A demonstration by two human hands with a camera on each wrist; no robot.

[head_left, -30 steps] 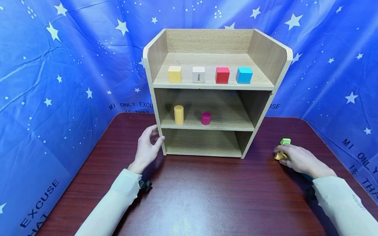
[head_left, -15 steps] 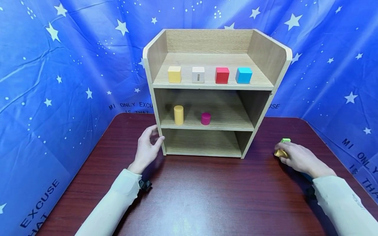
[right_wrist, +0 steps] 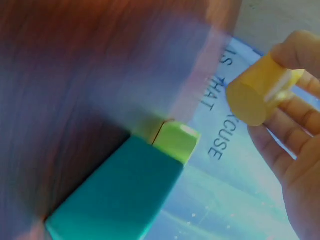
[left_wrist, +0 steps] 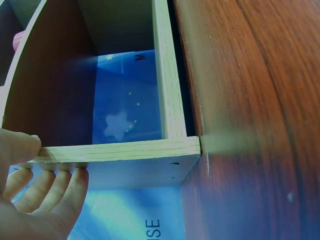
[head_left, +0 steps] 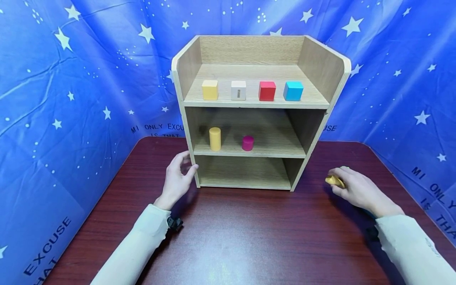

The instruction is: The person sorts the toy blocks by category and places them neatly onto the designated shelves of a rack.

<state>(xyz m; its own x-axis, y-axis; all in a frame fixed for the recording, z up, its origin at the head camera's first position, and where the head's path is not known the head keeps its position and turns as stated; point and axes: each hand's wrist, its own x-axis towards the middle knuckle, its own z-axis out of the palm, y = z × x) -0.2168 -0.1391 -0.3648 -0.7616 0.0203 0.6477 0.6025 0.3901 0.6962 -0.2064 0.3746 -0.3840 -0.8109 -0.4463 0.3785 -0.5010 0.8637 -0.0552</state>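
Note:
My left hand [head_left: 176,180] grips the left side panel of a small wooden shelf [head_left: 246,186]. In the left wrist view the thumb lies on the front edge, with the fingers [left_wrist: 75,195] on the panel's outer side. To the right of the shelf, my right hand [head_left: 358,194] holds a yellow cylinder-shaped block [right_wrist: 250,100] between thumb and fingers; its far end is partly covered. Below it in the right wrist view, a light green block [right_wrist: 177,141] stands at the end of a larger teal block [right_wrist: 117,195].
On the top shelf stand a yellow cube [head_left: 210,91], a white cube [head_left: 238,92], a red cube [head_left: 267,92] and a blue cube [head_left: 293,92]. A yellow cylinder [head_left: 215,139] and a short magenta cylinder [head_left: 247,143] occupy the middle shelf. Blue star-printed cloth [head_left: 89,103] surrounds the dark red table [head_left: 228,237].
My right hand has shifted slightly left with the yellow block, now covering most of the green block in the head view. The left hand stays on the shelf's side.

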